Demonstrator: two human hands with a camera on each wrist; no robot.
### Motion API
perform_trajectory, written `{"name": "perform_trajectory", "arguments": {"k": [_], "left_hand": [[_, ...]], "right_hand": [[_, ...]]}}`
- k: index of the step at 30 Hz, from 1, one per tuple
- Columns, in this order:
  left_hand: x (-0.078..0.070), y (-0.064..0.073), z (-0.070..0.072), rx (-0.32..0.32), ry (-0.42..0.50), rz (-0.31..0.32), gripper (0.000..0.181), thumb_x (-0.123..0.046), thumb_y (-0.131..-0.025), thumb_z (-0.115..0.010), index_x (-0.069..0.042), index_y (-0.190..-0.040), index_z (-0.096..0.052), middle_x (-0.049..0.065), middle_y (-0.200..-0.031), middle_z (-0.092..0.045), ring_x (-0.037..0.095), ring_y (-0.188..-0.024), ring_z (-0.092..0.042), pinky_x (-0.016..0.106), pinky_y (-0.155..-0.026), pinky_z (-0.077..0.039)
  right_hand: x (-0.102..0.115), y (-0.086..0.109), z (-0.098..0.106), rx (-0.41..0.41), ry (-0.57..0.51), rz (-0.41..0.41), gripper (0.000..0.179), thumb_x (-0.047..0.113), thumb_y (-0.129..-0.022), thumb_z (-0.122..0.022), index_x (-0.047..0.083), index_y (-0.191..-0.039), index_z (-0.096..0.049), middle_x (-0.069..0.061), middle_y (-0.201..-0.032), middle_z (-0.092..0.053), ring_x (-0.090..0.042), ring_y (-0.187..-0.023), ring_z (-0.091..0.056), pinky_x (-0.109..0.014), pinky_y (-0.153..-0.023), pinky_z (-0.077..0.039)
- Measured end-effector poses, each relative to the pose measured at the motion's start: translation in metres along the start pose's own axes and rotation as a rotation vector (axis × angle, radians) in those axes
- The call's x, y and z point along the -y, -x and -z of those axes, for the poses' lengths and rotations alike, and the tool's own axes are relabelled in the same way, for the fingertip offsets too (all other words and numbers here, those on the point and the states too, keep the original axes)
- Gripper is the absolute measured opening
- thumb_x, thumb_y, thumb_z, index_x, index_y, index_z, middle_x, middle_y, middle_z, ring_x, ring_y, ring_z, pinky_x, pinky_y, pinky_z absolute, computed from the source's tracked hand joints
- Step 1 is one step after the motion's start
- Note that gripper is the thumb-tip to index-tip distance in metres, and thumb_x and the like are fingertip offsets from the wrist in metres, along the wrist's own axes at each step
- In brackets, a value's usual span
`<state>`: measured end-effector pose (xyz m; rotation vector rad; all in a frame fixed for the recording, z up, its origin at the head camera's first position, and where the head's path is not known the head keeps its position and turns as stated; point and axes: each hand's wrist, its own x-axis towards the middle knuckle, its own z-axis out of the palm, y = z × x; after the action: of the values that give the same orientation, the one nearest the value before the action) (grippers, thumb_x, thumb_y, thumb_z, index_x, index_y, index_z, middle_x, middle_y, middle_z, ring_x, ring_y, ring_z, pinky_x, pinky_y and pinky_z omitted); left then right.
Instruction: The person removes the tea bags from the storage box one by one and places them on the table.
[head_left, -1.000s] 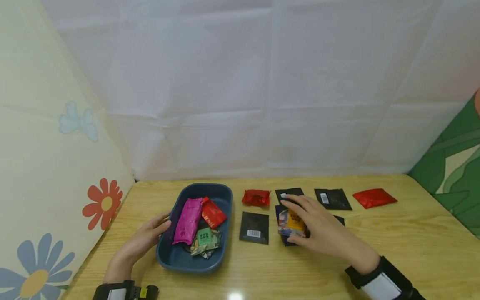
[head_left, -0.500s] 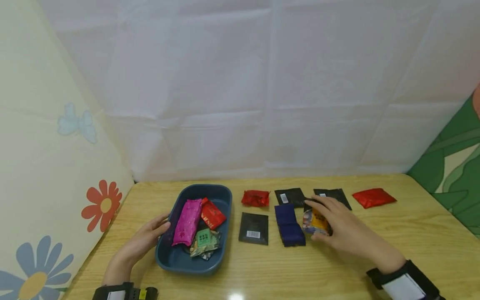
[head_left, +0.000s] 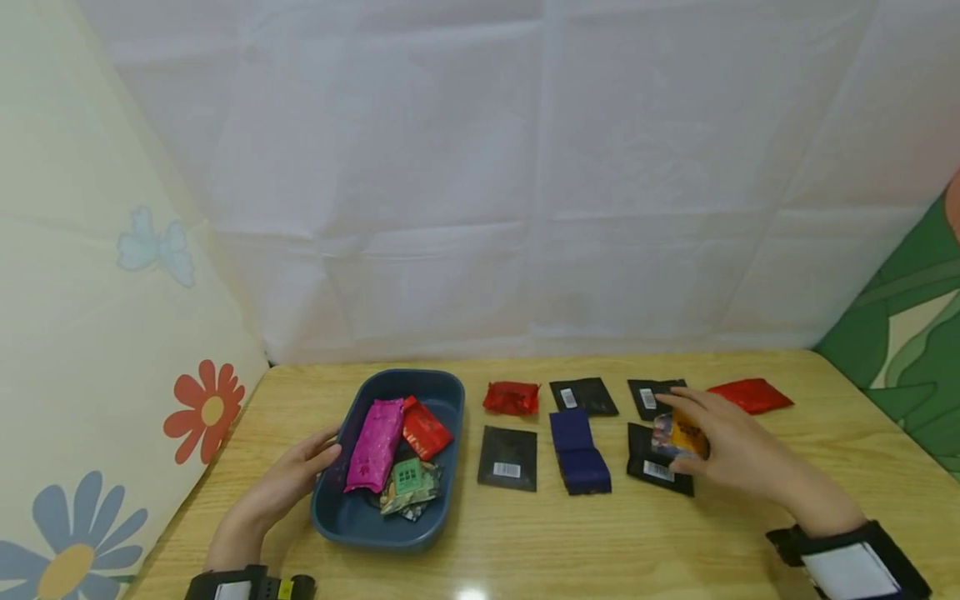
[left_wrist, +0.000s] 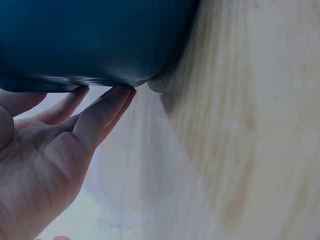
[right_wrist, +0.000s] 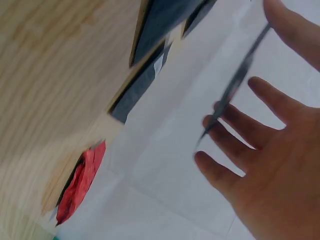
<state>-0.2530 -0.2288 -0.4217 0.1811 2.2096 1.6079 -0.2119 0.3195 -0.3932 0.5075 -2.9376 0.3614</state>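
My right hand [head_left: 738, 442] holds a small flat packet [head_left: 677, 434], yellow-orange with a colourful printed picture, by its edges between thumb and fingertips. In the right wrist view the packet [right_wrist: 235, 82] shows edge-on, above the table. Beneath it lies a black packet [head_left: 643, 477] with a barcode label. My left hand [head_left: 288, 479] touches the left side of a blue plastic basin [head_left: 390, 536]; in the left wrist view its fairly straight fingers [left_wrist: 102, 117] rest against the outer wall. In the basin lie a pink packet [head_left: 377, 442], a red packet [head_left: 426, 428] and a green packet [head_left: 411, 482].
Right of the basin, on the wooden table [head_left: 540, 550], lie a small red packet [head_left: 512, 397], a dark blue folded packet [head_left: 579, 454] and several black packets [head_left: 507, 457]. A larger red packet [head_left: 752, 395] is at the far right. White cloth [head_left: 450, 208] hangs behind.
My right hand has lifted the colourful packet off the dark blue one and carried it right, over a black packet. The left hand and basin stay in place.
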Motion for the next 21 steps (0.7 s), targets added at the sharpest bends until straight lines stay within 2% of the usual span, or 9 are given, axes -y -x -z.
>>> {"name": "perform_trajectory", "arguments": {"k": [6,9,14,21], "left_hand": [[0.0,0.0,0.0,-0.002,0.007,0.002,0.064,-0.029,-0.1,-0.04,0.003,-0.149,-0.014,0.034,-0.154,-0.016,0.044,-0.136,-0.027,0.066,-0.109,-0.027],[0.0,0.0,0.0,-0.006,0.005,0.006,0.064,-0.029,-0.1,-0.04,0.003,-0.149,-0.014,0.034,-0.154,-0.015,0.045,-0.136,-0.026,0.066,-0.109,-0.026],[-0.001,0.001,0.0,-0.007,-0.002,0.002,0.064,-0.029,-0.1,-0.04,0.003,-0.149,-0.014,0.034,-0.154,-0.015,0.045,-0.136,-0.025,0.067,-0.109,-0.025],[-0.001,0.001,0.0,0.002,0.003,-0.006,0.065,-0.03,-0.1,-0.04,0.004,-0.148,-0.013,0.035,-0.153,-0.015,0.045,-0.136,-0.026,0.066,-0.109,-0.026]], "right_hand": [[-0.017,0.004,0.005,0.059,-0.047,-0.064,0.088,0.037,-0.063,-0.081,0.0,-0.135,-0.045,-0.039,-0.132,-0.045,-0.055,-0.115,-0.041,-0.073,-0.086,-0.04],[-0.026,0.006,0.007,0.066,-0.055,-0.07,0.089,0.038,-0.063,-0.081,-0.003,-0.134,-0.046,-0.04,-0.13,-0.047,-0.056,-0.113,-0.042,-0.073,-0.085,-0.04],[-0.038,0.01,0.009,0.061,-0.048,-0.097,0.091,0.042,-0.062,-0.08,-0.006,-0.132,-0.047,-0.04,-0.127,-0.049,-0.054,-0.11,-0.045,-0.071,-0.083,-0.042],[-0.055,0.017,0.011,0.105,-0.021,-0.156,0.097,0.051,-0.062,-0.077,-0.011,-0.13,-0.046,-0.043,-0.125,-0.048,-0.056,-0.107,-0.047,-0.069,-0.081,-0.044]]}}
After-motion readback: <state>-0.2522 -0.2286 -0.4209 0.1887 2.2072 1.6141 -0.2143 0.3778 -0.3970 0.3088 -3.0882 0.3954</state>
